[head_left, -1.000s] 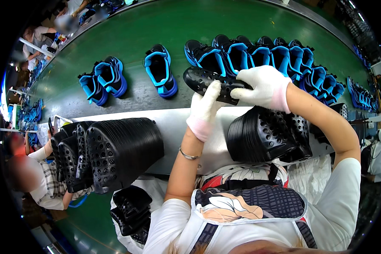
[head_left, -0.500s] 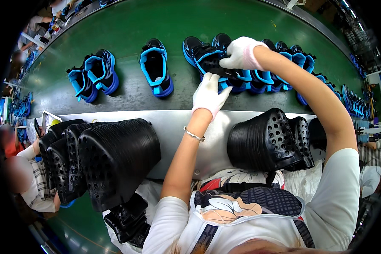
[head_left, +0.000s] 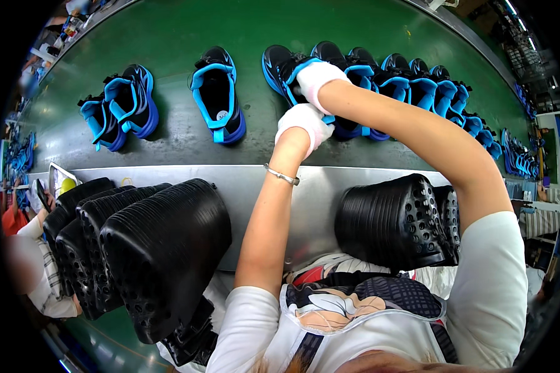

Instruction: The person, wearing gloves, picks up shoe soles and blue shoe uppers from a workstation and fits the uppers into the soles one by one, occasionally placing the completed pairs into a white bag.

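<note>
black shoes (head_left: pixel 280 69) with bright blue trim, white gloves (head_left: pixel 303 119), green tabletop (head_left: pixel 330 25), black inserts (head_left: pixel 379 224), floral apron (head_left: pixel 333 308)

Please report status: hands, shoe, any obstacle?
Left gloved hand at heel, right gloved hand over opening of black-and-blue sneaker. Sneaker on green table. Hands mostly block view inside.

Most of the opening of the shoe (head_left: pixel 275 67) being handled is covered by the right hand (head_left: pixel 320 78), the fingertips of the left hand (head_left: pixel 303 123) are hidden, a co-worker's head (head_left: pixel 23 264) is blurred, and the green tabletop (head_left: pixel 242 28) is cut off by the upper edge.
</note>
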The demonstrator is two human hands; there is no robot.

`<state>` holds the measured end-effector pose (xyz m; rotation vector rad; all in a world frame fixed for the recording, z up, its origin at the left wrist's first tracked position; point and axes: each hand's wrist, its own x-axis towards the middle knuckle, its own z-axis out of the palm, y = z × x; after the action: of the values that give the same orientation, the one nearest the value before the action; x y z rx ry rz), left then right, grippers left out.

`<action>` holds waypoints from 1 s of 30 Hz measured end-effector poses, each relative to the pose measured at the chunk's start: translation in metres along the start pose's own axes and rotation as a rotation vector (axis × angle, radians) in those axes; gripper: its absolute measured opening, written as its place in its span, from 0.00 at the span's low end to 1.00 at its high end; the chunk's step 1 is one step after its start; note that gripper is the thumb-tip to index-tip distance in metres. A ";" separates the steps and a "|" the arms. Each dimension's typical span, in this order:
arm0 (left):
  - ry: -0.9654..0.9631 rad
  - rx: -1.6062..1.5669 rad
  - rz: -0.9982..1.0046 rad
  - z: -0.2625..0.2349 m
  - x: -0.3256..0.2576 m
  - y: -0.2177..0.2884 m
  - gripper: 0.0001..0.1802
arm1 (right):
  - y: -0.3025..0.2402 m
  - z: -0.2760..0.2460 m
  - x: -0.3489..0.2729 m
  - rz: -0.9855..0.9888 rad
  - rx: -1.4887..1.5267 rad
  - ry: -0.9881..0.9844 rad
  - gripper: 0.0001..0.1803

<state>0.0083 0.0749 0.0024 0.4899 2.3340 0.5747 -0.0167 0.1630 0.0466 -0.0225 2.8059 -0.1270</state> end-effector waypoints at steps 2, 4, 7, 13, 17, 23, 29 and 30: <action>0.042 -0.007 0.037 0.005 0.003 0.001 0.20 | -0.002 0.006 0.011 0.073 0.038 0.058 0.16; 0.060 0.003 0.046 0.007 0.002 -0.003 0.20 | -0.004 -0.002 0.010 0.048 0.038 -0.043 0.18; 0.051 0.045 0.040 0.004 0.000 0.001 0.23 | -0.004 0.010 0.016 0.059 0.150 0.097 0.17; 0.021 0.114 0.075 0.000 0.001 0.006 0.26 | 0.007 -0.021 -0.006 -0.008 0.051 -0.210 0.25; 0.010 -0.018 -0.095 0.002 0.005 0.004 0.25 | 0.023 -0.050 -0.070 -0.249 0.074 -0.085 0.30; 0.047 -0.061 -0.057 -0.003 -0.001 0.003 0.22 | 0.081 -0.084 -0.208 -0.453 0.101 0.230 0.17; 0.073 -0.109 -0.141 -0.018 -0.019 -0.014 0.19 | 0.113 -0.075 -0.322 -0.336 0.234 0.177 0.13; 0.141 -0.052 -0.135 -0.023 -0.024 -0.015 0.20 | 0.119 -0.067 -0.329 -0.318 0.232 0.154 0.13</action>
<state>0.0069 0.0447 0.0227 0.2727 2.4564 0.6214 0.2725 0.2967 0.2062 -0.4207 2.8993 -0.5492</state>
